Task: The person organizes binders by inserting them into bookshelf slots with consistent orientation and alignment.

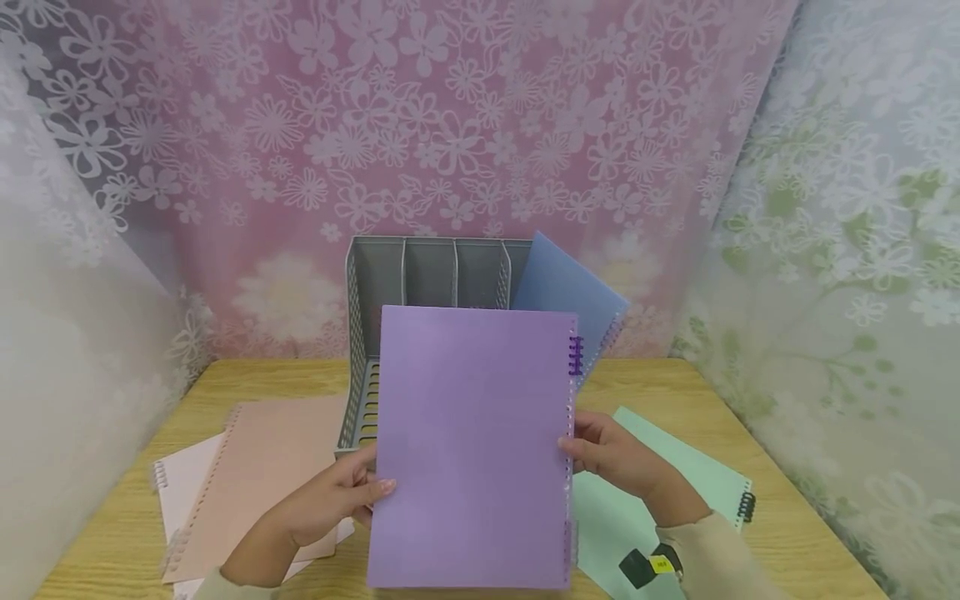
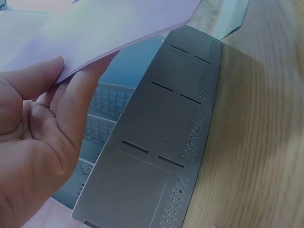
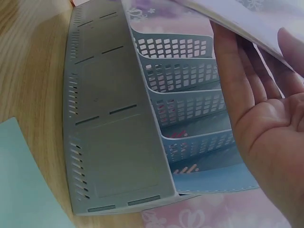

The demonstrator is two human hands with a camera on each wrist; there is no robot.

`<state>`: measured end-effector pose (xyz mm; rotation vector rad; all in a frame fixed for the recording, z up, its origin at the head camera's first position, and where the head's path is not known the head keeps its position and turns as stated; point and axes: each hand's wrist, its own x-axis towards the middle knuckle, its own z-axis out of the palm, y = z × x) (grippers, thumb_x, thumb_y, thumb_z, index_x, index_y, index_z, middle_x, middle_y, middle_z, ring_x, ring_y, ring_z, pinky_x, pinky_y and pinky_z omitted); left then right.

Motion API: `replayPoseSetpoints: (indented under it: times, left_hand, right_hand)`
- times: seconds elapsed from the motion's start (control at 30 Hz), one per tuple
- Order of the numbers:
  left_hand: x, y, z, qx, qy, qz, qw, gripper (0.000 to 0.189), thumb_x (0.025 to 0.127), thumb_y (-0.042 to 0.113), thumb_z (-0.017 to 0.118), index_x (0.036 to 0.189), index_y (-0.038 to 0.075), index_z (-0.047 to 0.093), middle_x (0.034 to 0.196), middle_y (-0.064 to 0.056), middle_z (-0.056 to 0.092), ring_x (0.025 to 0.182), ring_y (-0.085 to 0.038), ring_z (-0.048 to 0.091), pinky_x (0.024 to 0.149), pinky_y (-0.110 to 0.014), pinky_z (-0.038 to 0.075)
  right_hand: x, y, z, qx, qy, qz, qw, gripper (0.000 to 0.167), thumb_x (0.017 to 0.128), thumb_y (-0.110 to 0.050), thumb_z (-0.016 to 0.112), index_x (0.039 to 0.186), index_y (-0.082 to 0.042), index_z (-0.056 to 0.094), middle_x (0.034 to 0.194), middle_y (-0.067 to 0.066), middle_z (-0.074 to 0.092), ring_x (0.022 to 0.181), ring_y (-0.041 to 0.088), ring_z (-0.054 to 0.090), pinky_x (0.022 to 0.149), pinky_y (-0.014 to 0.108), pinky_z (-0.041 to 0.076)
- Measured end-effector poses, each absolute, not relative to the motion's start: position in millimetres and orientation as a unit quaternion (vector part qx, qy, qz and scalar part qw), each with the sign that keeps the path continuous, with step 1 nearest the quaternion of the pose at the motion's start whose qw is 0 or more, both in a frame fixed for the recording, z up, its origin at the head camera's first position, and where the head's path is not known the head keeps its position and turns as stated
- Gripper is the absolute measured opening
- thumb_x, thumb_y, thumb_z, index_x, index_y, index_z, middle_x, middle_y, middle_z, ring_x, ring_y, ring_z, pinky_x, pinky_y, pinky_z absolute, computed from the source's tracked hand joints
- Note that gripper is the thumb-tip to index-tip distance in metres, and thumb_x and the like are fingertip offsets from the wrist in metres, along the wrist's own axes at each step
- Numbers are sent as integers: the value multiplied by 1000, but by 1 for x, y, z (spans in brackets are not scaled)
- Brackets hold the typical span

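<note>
Both hands hold up a purple spiral notebook [image 1: 472, 450], standing nearly upright in front of a grey file organizer [image 1: 430, 271]. My left hand [image 1: 322, 504] pinches the notebook's left edge between thumb and fingers. On the opposite side, my right hand [image 1: 618, 458] grips the spiral-bound edge, thumb on the near face. A blue notebook [image 1: 562, 287] leans out to the right from the organizer's rightmost compartment; the purple one hides its lower part. In the left wrist view the purple notebook [image 2: 109, 28] is above the organizer's front panel [image 2: 142, 166].
On the left of the wooden table [image 1: 262, 379] a peach notebook [image 1: 277, 458] overlaps a pale pink one [image 1: 183, 475]. A mint green notebook [image 1: 697, 467] lies at the right, partly under the right forearm. Floral curtains [image 1: 450, 150] hang behind and at both sides.
</note>
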<state>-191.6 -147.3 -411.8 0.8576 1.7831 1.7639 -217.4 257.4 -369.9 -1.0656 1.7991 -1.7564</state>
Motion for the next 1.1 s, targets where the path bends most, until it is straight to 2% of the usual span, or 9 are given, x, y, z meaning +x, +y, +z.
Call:
replayPoseSetpoints:
  times: [0.03,0.1,0.17,0.3,0.33,0.47,0.67,0.87,1.1]
  left_hand:
    - [-192,-147,-412,313,654,646,240,27,102,14,51,120,0,37,67,8,45,66,-4,50,66,-27,56]
    - [-192,-147,-411,311,657,646,234,20,102,14,50,110,3,36,66,9,41,65,-4,48,65,-26,55]
    - [-193,-148,-411,311,659,645,231,19,103,14,50,108,2,35,66,9,41,66,-4,49,66,-27,55]
    - [-194,-151,-412,315,661,642,228,35,103,12,48,130,-3,33,70,8,47,70,-5,54,69,-29,56]
    - [-195,-152,-413,317,659,642,230,42,103,12,48,137,-3,30,72,6,53,72,-6,57,70,-30,57]
    - [-196,-153,-415,318,651,647,237,53,103,12,47,147,-2,21,88,-1,69,81,-11,66,75,-34,58]
    - [-197,-152,-416,311,649,650,243,60,103,12,47,151,-1,15,108,-12,70,91,-18,69,80,-36,58]
    - [-196,-151,-410,265,689,633,231,67,105,22,45,154,-1,6,126,-26,59,106,-30,65,89,-33,54]
    - [-203,-159,-410,269,687,641,211,53,107,22,40,150,-3,22,126,-25,60,109,-30,64,91,-34,54]
  right_hand:
    - [-217,257,-370,-384,644,-628,207,43,104,-1,38,144,-12,47,130,5,61,108,19,64,85,38,57]
    - [-216,257,-370,-379,651,-624,207,42,104,-1,38,144,-11,46,131,5,61,107,20,65,84,38,57]
    - [-215,256,-369,-378,666,-612,198,40,103,0,39,142,-6,48,126,6,64,102,20,67,80,40,58]
    - [-213,253,-366,-368,706,-579,177,31,102,-1,44,130,7,54,111,8,71,89,20,71,71,45,59]
    - [-213,252,-366,-365,713,-573,174,30,102,-1,45,128,9,55,108,10,72,87,21,71,69,47,59]
    - [-212,250,-365,-353,728,-565,163,28,102,-3,47,122,13,57,101,13,73,82,22,72,66,49,58]
    - [-211,249,-365,-361,722,-573,141,29,102,-1,46,123,16,55,99,11,74,79,21,72,62,46,59]
    - [-211,251,-366,-347,732,-575,110,29,102,-1,47,123,17,55,98,6,74,78,21,72,62,45,59]
    - [-207,250,-363,-321,740,-589,45,27,101,-1,47,120,17,56,98,3,74,79,20,72,63,45,59]
